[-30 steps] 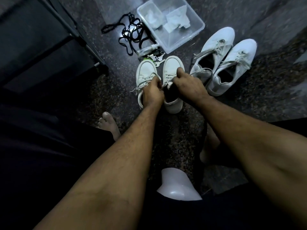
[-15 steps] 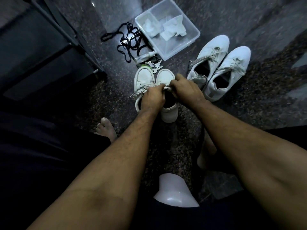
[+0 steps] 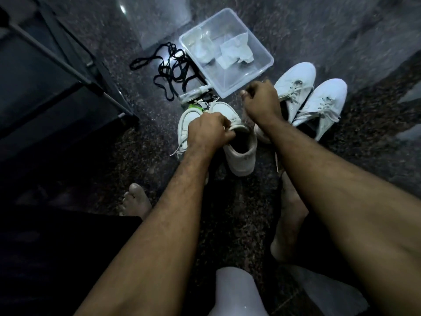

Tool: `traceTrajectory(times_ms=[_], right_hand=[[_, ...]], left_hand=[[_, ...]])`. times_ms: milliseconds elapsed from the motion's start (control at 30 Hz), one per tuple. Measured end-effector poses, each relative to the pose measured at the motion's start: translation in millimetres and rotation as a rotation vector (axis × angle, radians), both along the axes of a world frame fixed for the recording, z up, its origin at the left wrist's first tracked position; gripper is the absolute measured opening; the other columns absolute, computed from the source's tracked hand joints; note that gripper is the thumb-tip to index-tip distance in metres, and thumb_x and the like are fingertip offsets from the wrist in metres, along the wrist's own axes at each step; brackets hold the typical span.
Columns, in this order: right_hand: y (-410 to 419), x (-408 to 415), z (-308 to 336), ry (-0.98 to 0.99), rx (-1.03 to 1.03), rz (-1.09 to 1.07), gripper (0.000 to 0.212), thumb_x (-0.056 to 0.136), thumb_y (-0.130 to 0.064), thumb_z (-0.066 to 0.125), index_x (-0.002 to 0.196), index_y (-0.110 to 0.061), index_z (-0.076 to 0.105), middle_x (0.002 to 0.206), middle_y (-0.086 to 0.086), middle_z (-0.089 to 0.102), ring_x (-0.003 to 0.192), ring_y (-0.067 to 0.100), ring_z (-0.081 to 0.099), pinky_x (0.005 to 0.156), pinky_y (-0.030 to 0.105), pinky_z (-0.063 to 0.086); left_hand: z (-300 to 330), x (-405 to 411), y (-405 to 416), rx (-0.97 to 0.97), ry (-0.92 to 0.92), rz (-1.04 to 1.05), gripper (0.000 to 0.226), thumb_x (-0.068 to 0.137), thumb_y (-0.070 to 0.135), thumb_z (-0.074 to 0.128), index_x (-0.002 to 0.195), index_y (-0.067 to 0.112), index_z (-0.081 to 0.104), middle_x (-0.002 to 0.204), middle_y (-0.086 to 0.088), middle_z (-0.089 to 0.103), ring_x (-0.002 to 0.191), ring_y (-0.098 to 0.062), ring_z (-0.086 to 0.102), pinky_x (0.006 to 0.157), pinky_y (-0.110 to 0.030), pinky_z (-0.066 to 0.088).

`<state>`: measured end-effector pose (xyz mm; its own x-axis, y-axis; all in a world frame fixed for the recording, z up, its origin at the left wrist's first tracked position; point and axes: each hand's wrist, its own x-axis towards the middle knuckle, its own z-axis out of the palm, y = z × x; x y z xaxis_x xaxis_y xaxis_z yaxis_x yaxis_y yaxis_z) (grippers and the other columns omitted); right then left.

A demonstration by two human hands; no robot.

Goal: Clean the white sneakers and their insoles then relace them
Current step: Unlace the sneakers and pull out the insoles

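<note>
A person's two bare forearms, both lightly covered in hair and with no sleeve showing anywhere along them, fill the lower frame and end in a left hand [image 3: 208, 133] and a right hand [image 3: 262, 100] that carry no gloves, rings, watch or wristband. Dark, plain black fabric clothing [image 3: 59, 254] covers the lap at lower left, and more of it shows in shadow at lower right. Two bare feet show below the arms without socks or footwear: the left foot [image 3: 136, 202], toes visible, and the right foot [image 3: 288, 215], seen along its side.
</note>
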<state>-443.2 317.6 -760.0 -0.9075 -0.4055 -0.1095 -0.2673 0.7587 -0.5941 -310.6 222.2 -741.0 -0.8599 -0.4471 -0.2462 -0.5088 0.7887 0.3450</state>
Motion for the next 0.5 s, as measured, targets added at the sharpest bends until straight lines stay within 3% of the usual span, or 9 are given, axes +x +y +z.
traceTrajectory(times_ms=[133, 233, 333, 433, 500], right_hand=[[-12.7, -22.4, -22.4, -0.05, 0.0, -0.024, 0.019, 0.089, -0.028, 0.062, 0.096, -0.013, 0.073, 0.103, 0.012, 0.069, 0.098, 0.026, 0.062, 0.085, 0.031, 0.048], [-18.5, -27.5, -38.2, -0.084, 0.016, -0.023, 0.02, 0.089, -0.029, 0.063, 0.096, -0.014, 0.073, 0.101, 0.012, 0.07, 0.094, 0.026, 0.065, 0.083, 0.032, 0.051], [-25.6, -25.2, -45.1, -0.105, 0.008, -0.019, 0.023, 0.087, -0.032, 0.062, 0.096, -0.014, 0.074, 0.1, 0.01, 0.071, 0.091, 0.025, 0.067, 0.085, 0.034, 0.054], [-31.2, -25.5, -46.5, -0.101, 0.003, -0.007, 0.024, 0.086, -0.034, 0.06, 0.096, -0.016, 0.073, 0.1, 0.009, 0.07, 0.092, 0.024, 0.066, 0.086, 0.036, 0.054], [-34.9, -28.0, -45.0, -0.094, -0.013, -0.005, 0.022, 0.086, -0.033, 0.06, 0.094, -0.017, 0.072, 0.101, 0.008, 0.068, 0.091, 0.023, 0.066, 0.083, 0.037, 0.055]], left_hand=[[-7.4, 0.6, -6.8, 0.013, -0.082, -0.081, 0.044, 0.072, 0.048, 0.073, 0.115, 0.037, 0.072, 0.106, 0.002, 0.074, 0.105, -0.024, 0.065, 0.081, -0.032, 0.049], [-10.8, -0.8, -10.2, 0.072, -0.131, -0.163, 0.043, 0.068, 0.049, 0.078, 0.108, 0.035, 0.07, 0.092, 0.005, 0.068, 0.1, -0.022, 0.064, 0.071, -0.03, 0.042], [-7.4, -5.7, -17.7, 0.144, -0.186, -0.194, 0.054, 0.06, 0.067, 0.081, 0.098, 0.03, 0.068, 0.085, 0.008, 0.062, 0.091, -0.018, 0.061, 0.07, -0.033, 0.047], [3.4, -16.7, -24.7, 0.129, -0.153, -0.136, 0.068, 0.069, 0.085, 0.06, 0.08, 0.019, 0.071, 0.072, 0.0, 0.066, 0.076, -0.02, 0.062, 0.067, -0.035, 0.052], [11.2, -25.4, -29.8, 0.094, -0.023, -0.012, 0.07, 0.083, 0.082, 0.045, 0.069, 0.015, 0.062, 0.065, 0.0, 0.061, 0.072, -0.024, 0.062, 0.06, -0.034, 0.047]])
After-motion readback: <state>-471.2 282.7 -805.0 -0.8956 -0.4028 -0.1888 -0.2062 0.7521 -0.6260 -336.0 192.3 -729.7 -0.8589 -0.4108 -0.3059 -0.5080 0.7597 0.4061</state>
